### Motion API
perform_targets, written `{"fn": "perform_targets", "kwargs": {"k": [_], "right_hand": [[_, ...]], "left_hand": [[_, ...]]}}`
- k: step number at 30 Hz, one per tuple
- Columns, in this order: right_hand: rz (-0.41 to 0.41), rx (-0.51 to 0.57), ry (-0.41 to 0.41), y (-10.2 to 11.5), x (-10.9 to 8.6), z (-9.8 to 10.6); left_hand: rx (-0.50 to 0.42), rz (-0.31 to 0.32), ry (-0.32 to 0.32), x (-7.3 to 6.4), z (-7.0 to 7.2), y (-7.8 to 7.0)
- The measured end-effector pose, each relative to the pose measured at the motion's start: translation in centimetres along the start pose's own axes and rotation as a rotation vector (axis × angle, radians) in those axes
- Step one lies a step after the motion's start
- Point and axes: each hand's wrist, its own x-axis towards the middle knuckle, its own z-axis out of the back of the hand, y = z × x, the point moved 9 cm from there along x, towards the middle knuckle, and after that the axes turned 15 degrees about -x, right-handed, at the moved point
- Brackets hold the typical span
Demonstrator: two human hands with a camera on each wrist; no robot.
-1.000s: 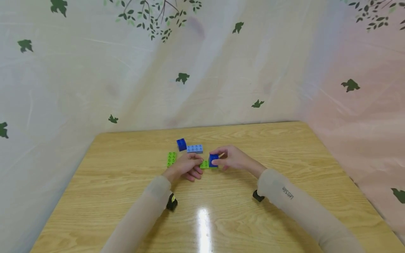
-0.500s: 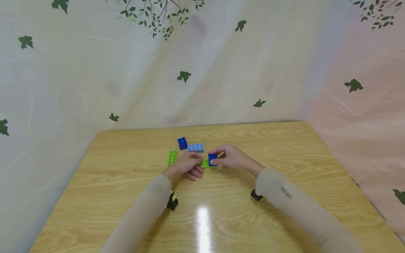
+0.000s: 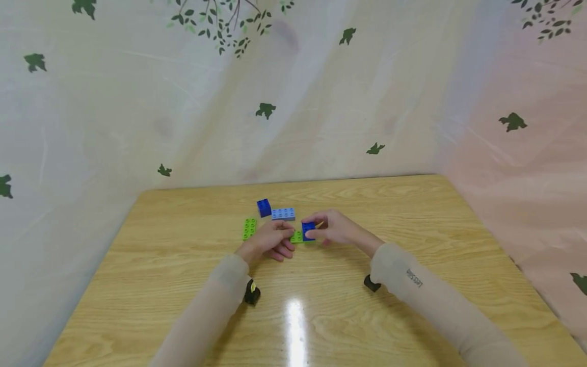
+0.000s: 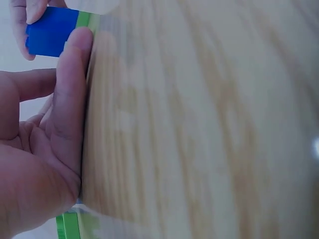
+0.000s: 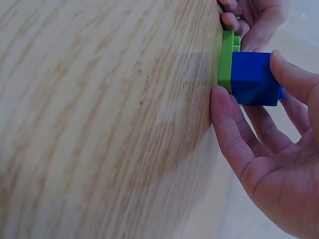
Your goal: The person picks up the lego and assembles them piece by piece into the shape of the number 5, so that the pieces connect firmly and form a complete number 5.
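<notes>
A dark blue toy brick (image 3: 308, 232) sits on the right end of a flat green toy brick (image 3: 296, 236) that lies on the table. My right hand (image 3: 337, 227) pinches the blue brick; in the right wrist view its thumb is on the studded top and a fingertip touches the table beside the green brick. My left hand (image 3: 271, 239) grips the other end of the green brick, its lower fingers spread along the table. In the left wrist view, the blue brick (image 4: 54, 31) appears just beyond a left fingertip.
Behind the left hand lie a second dark blue brick (image 3: 263, 207) and a long light blue brick (image 3: 283, 213). Another flat green brick (image 3: 249, 229) lies left of that hand. The wooden table (image 3: 394, 214) meets a leaf-patterned cloth (image 3: 312, 142) at the back.
The right hand and the blue brick have shifted very slightly left over the green brick. The left hand stays in place. The last half second shows almost no motion.
</notes>
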Motion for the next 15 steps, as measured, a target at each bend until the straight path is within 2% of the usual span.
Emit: {"fn": "perform_targets", "kwargs": {"k": [6, 9, 12, 15], "right_hand": [[-0.014, 0.009, 0.003, -0.1, -0.1, -0.2], [-0.029, 0.019, 0.011, -0.2, -0.1, -0.2], [-0.041, 0.031, 0.021, -0.2, -0.2, -0.2], [-0.048, 0.038, 0.024, -0.2, -0.1, -0.1]], "left_hand": [[-0.034, 0.008, -0.022, -0.2, 0.1, 0.2], [-0.032, -0.008, -0.028, -0.4, 0.0, -0.1], [-0.033, -0.053, -0.059, -0.6, 0.4, -1.1], [-0.049, -0.140, -0.103, -0.9, 1.3, -2.6]]}}
